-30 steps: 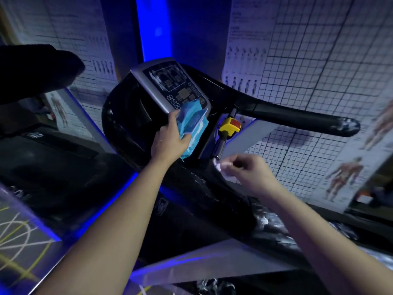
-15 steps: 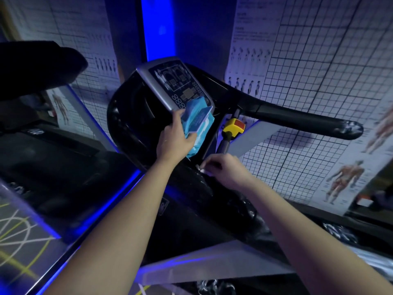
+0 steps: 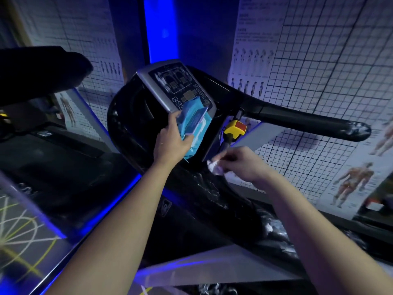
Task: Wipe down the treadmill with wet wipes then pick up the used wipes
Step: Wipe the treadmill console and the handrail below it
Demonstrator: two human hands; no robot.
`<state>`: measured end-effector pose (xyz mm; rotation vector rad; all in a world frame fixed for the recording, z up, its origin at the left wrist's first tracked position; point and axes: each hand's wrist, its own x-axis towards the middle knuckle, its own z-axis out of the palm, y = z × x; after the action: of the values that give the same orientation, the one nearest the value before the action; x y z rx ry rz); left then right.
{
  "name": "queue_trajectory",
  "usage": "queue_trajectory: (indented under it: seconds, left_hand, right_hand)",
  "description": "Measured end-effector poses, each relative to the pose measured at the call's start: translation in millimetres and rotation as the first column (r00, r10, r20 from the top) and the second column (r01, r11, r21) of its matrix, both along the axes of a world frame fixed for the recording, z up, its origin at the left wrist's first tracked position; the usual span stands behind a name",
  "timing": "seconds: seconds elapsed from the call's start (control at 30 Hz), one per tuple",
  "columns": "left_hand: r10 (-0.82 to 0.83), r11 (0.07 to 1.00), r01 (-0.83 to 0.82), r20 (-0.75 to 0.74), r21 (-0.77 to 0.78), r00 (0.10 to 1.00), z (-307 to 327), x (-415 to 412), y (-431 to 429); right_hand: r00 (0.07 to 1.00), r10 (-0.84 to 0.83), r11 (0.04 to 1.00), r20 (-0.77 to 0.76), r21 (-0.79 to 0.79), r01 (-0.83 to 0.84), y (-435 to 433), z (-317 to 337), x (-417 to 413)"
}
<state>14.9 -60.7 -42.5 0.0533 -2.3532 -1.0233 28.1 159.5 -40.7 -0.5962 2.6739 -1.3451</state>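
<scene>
My left hand grips a blue pack of wet wipes, its flap lifted, against the lower edge of the treadmill's silver console. My right hand pinches a small crumpled white wipe just above the black treadmill frame, below the yellow and red safety key. The black right handrail stretches off to the right.
Gridded wall charts with body figures hang close behind and to the right. A second black machine juts in at the upper left. Blue light strips glow behind the console and along the deck edge.
My right hand drew back from the frame near the console to the right, lifting the white wipe clear. My left hand kept the pack at the console.
</scene>
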Motion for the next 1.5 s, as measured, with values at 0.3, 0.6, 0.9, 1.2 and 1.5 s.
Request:
queue_trajectory:
  seconds: [0.3, 0.6, 0.9, 1.2, 1.5]
  left_hand:
    - [0.002, 1.000, -0.002, 0.015, -0.001, 1.000, 1.0, 0.2, 1.1]
    - [0.000, 1.000, -0.001, 0.015, 0.010, 1.000, 7.2, 9.2, 4.5]
    - [0.106, 0.943, -0.084, -0.051, 0.323, 0.993, 21.9, 30.9, 10.7]
    - [0.136, 0.849, -0.104, -0.025, 0.518, 0.990, 19.9, 63.1, -25.4]
    - [0.078, 0.853, -0.044, -0.045, 0.520, 0.996, 26.5, 82.3, -12.4]
  right_hand:
    - [0.939, 0.190, 0.955, -0.288, 0.276, -0.108, -37.4, -28.0, 4.9]
    - [0.952, 0.141, 0.990, -0.271, 0.049, -0.132, -3.9, -38.3, 62.0]
    - [0.989, -0.141, 0.989, -0.037, -0.058, 0.139, 32.3, -37.2, 9.4]
    - [0.987, 0.030, 0.978, -0.160, 0.209, 0.004, -21.1, -37.5, -48.6]
    - [0.920, 0.391, 0.916, 0.037, 0.079, -0.393, -21.5, -32.3, -54.2]
